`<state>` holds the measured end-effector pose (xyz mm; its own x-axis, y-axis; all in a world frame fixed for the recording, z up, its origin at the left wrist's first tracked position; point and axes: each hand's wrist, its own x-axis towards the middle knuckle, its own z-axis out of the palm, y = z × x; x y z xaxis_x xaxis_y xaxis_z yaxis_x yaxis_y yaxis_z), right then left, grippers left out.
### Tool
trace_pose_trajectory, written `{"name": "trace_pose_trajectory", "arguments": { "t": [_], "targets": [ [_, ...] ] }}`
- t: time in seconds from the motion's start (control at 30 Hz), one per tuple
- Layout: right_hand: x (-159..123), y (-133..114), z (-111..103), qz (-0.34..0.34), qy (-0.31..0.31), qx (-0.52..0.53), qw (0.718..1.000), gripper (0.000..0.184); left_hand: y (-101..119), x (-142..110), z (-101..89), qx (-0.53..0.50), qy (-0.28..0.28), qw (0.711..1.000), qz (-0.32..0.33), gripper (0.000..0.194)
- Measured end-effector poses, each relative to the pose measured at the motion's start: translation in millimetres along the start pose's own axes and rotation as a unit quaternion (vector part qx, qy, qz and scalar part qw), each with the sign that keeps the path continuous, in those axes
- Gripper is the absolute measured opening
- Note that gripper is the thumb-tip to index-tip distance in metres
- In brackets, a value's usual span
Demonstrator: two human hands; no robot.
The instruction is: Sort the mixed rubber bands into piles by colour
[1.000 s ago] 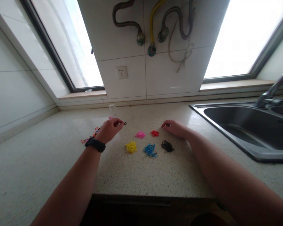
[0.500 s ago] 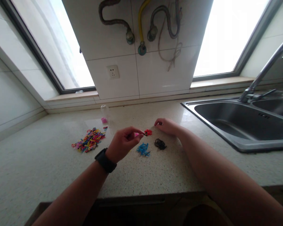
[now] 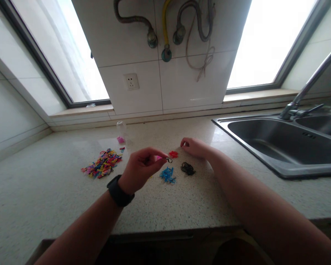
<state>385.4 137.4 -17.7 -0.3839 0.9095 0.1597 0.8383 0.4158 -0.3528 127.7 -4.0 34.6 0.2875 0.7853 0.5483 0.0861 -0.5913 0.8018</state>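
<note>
Between thumb and forefinger, my left hand (image 3: 143,167) pinches a small black rubber band (image 3: 169,160) above the counter. Just beyond it lies a little pile of red bands (image 3: 173,154). Pink bands (image 3: 160,158) show partly behind my left fingers. Nearer to me are a pile of blue bands (image 3: 168,175) and a pile of black bands (image 3: 188,168). My right hand (image 3: 194,147) rests on the counter right of the red pile, fingers curled together; a pale bit shows at the fingertips, too small to name. Further left spreads a large mixed-colour heap of bands (image 3: 102,164).
A clear plastic container (image 3: 121,129) with something pink (image 3: 120,140) at its base stands behind the mixed heap. On the right, a steel sink (image 3: 219,129) with a faucet (image 3: 289,109) is set into the speckled counter (image 3: 160,213). A tiled wall rises behind.
My left hand has shifted slightly left, and the black band in its pinch now hangs apart from the red pile in view. My right hand has stayed nearly still.
</note>
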Motion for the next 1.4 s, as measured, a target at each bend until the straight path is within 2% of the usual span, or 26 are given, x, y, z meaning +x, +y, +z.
{"name": "trace_pose_trajectory", "arguments": {
  "t": [0.5, 0.8, 1.1, 1.4],
  "targets": [
    [-0.5, -1.4, -0.4, 0.004, -0.003, 0.005, 1.000, 0.019, -11.4, 0.3, -1.2, -0.077, 0.015, 0.997, -0.007, 0.009],
    [0.2, -1.9, 1.6, 0.008, 0.001, -0.004, 1.000, 0.019, -15.6, 0.2, 0.6, -0.102, 0.015, 0.994, -0.036, 0.010],
    [0.7, -1.7, 1.7, 0.008, -0.004, -0.007, 1.000, 0.019, -13.4, -0.1, 2.3, -0.128, 0.024, 0.989, -0.070, 0.014],
    [0.3, -3.4, 1.3, 0.011, -0.005, -0.006, 1.000, 0.019, -10.4, 1.5, 5.2, -0.119, 0.004, 0.989, -0.089, 0.021]
  ]
}}
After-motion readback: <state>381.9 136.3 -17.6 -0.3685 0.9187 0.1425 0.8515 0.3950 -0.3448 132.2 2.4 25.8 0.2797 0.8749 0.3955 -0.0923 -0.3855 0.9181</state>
